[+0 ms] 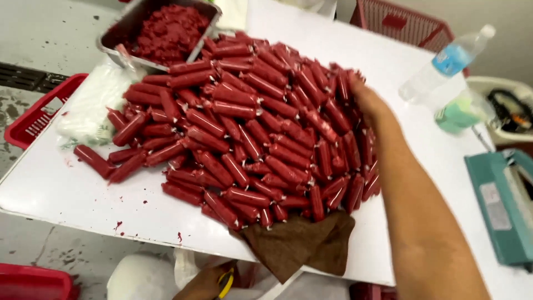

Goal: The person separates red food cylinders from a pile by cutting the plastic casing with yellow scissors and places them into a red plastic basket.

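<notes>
- Right hand [367, 103] resting on far right edge of red sausage pile [250, 122] on white worktop [66, 189]; fingers hidden, grip indeterminate.
- Pile spread leftward from that hand, sausage axes mixed.
- Left hand [208, 282] below worktop edge, clasping yellow object [226, 281].

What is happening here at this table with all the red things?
A person stands over a white table heaped with small red sausage-like rolls in clear wrapping. Their right hand rests on the far edge of the heap. Their left hand is low, below the table edge, holding something yellow. A metal tray of red paste sits at the far corner, and a brown cloth hangs at the near edge.
</notes>
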